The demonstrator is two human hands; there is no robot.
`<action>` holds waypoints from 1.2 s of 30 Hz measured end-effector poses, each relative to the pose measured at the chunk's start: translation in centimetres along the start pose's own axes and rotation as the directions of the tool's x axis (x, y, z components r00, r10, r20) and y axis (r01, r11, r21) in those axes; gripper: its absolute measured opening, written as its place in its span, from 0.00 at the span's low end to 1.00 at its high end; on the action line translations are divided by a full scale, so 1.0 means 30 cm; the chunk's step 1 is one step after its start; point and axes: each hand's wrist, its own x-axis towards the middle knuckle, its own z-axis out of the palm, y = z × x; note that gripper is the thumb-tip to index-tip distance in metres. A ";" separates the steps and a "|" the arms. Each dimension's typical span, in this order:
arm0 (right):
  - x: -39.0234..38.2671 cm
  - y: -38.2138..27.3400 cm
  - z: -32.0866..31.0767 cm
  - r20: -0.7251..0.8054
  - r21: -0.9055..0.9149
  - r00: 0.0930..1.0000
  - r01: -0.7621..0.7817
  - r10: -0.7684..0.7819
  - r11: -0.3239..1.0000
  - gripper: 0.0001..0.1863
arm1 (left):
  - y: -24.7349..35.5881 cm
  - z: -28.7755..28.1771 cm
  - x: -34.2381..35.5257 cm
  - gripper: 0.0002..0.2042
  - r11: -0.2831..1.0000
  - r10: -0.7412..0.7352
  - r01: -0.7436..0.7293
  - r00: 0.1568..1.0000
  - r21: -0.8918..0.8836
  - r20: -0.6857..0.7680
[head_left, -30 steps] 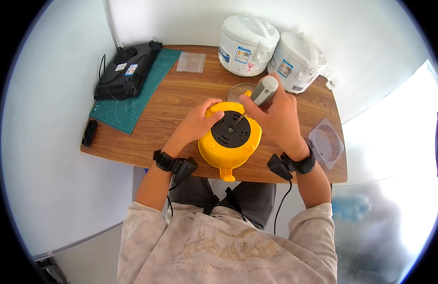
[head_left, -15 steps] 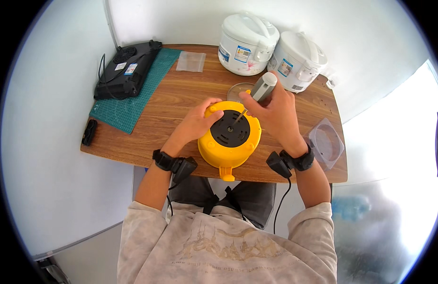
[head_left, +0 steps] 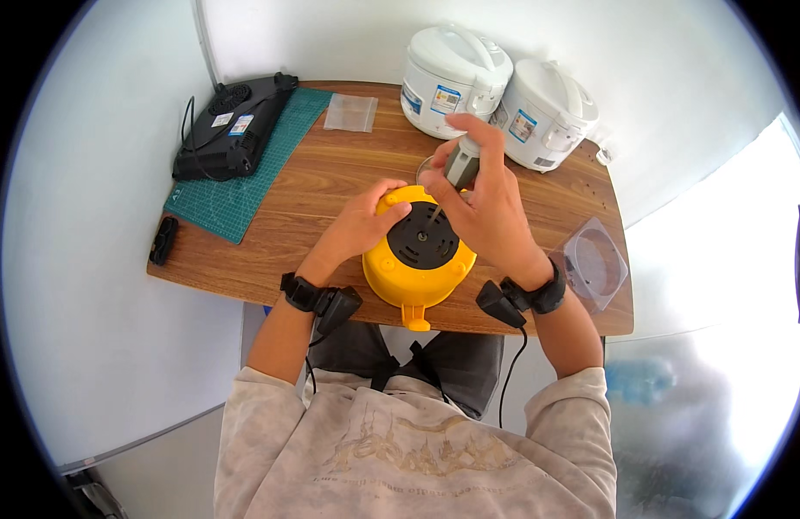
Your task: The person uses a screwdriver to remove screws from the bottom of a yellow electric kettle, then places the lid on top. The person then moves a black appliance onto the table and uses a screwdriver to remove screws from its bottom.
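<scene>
A yellow plastic housing (head_left: 398, 281) rests upside down near the desk's front edge, a black slotted disc (head_left: 413, 247) in its base and a tab toward me. My left hand (head_left: 358, 223) is closed on its left rim, thumb at the disc's edge. My right hand (head_left: 488, 221) grips a grey screwdriver (head_left: 461, 169) from above, index finger curved over the handle's top. The tilted shaft reaches down to the disc's middle, where a screw shows. Behind the housing, a round lid (head_left: 424, 169) is mostly hidden by my right hand.
Two white rice cookers (head_left: 447, 82) stand at the back right, beside a small clear bag (head_left: 350, 112). A black appliance (head_left: 231, 138) lies on a green cutting mat (head_left: 242, 208) at left, a black bundle (head_left: 164, 240) nearby. A clear plastic tray (head_left: 594, 264) sits at right.
My right hand has shifted leftward, bringing the handle more upright, and its index finger now reaches over the handle's top. My left hand and the housing stay nearly in place.
</scene>
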 end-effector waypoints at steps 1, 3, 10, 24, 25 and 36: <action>0.005 -0.002 -0.010 0.041 0.073 0.999 -0.006 0.003 0.997 0.32 | -0.005 -0.002 0.000 0.23 1.000 0.006 -0.006 1.000 -0.010 0.005; 0.026 -0.013 -0.041 0.124 0.217 0.992 -0.028 0.001 0.976 0.30 | -0.020 -0.006 0.003 0.23 0.999 0.018 -0.018 1.000 -0.030 0.015; 0.050 -0.032 -0.097 0.136 0.039 0.990 -0.036 0.030 0.999 0.18 | -0.028 0.004 0.006 0.22 0.998 0.047 -0.046 0.999 -0.047 0.006; 0.056 0.024 -0.066 0.259 0.206 0.966 -0.048 -0.007 0.977 0.17 | -0.035 0.005 0.007 0.22 0.998 0.016 -0.016 1.000 -0.055 0.002; 0.059 0.023 -0.078 0.258 0.279 0.965 -0.035 -0.040 0.960 0.16 | -0.037 0.006 0.008 0.22 0.998 0.023 -0.023 1.000 -0.050 0.000; 0.050 -0.019 -0.111 0.097 -0.437 0.991 0.123 -0.089 0.891 0.17 | -0.024 0.003 0.002 0.22 0.999 -0.002 0.002 1.000 -0.036 0.000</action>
